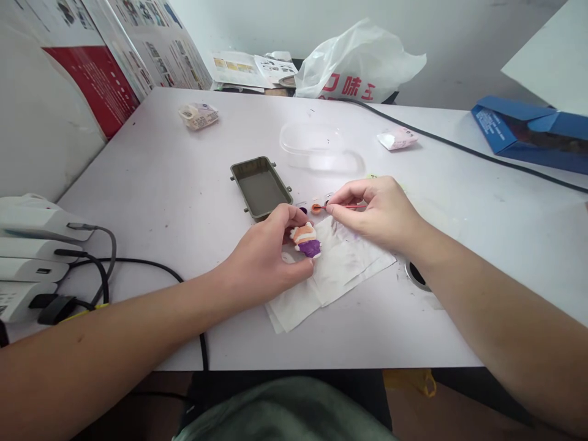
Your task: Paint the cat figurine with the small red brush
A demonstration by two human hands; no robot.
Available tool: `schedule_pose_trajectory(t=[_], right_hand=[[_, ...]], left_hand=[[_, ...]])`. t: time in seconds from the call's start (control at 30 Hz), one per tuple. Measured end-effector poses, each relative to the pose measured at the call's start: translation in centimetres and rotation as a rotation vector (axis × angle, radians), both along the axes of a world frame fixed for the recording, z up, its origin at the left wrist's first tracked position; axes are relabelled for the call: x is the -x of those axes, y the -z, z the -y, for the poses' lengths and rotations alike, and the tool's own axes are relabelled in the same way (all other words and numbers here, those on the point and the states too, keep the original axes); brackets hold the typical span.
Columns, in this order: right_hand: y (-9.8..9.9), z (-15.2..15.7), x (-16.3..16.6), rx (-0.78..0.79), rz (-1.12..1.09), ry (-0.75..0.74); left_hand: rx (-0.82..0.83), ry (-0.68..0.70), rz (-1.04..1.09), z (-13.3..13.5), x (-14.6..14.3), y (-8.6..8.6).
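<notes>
Between the thumb and fingers of my left hand is a small figurine, painted orange and white above and purple below. My right hand pinches a thin red paintbrush. The brush tip points left and meets a small pot of orange paint. Just left of that pot sits a dark purple paint pot, partly behind my left fingers. Another dark pot beside my right fingertips is mostly hidden. White tissues with faint purple stains lie under and between my hands.
An olive tray stands behind my left hand, with a clear plastic container farther back. A round tin lies by my right forearm. Black cable crosses the back right near a blue box; chargers sit left.
</notes>
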State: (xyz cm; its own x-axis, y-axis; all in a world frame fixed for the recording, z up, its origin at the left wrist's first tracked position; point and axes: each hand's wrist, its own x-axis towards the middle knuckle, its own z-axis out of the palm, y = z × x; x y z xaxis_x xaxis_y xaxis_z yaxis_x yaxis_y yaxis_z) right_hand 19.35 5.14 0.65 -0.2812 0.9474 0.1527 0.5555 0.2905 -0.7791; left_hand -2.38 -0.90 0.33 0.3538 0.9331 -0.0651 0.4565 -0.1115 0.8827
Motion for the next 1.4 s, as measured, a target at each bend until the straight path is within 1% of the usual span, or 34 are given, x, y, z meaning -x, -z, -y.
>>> schedule_pose_trajectory(t=[0.23, 0.47, 0.6, 0.93, 1.17, 1.3, 1.4], right_hand=[[0.2, 0.0, 0.5, 0.02, -0.037, -0.006], [-0.2, 0.1, 0.7, -0.026, -0.022, 0.014], [-0.5, 0.1, 0.7, -0.041, -0.02, 0.002], [0.2, -0.1, 1.2, -0.04, -0.035, -0.031], [-0.3, 0.1, 0.9, -0.013, -0.054, 0.015], [-0.4, 0.3, 0.6, -0.039, -0.071, 0.032], [-0.9, 0.8, 0.4, -0.064, -0.101, 0.041]], left_hand=[[0.024, -0.001, 0.003, -0.1, 0.0, 0.0], [0.044, -0.006, 0.006, 0.0, -0.1, -0.2], [0.035, -0.009, 0.001, 0.0, -0.1, -0.1], [0.02, -0.003, -0.004, 0.0, 0.0, 0.1], [0.021, -0.006, -0.003, -0.1, 0.0, 0.1], [0.039, -0.01, 0.008, -0.1, 0.0, 0.0], [0.037, -0.013, 0.002, -0.2, 0.0, -0.1]])
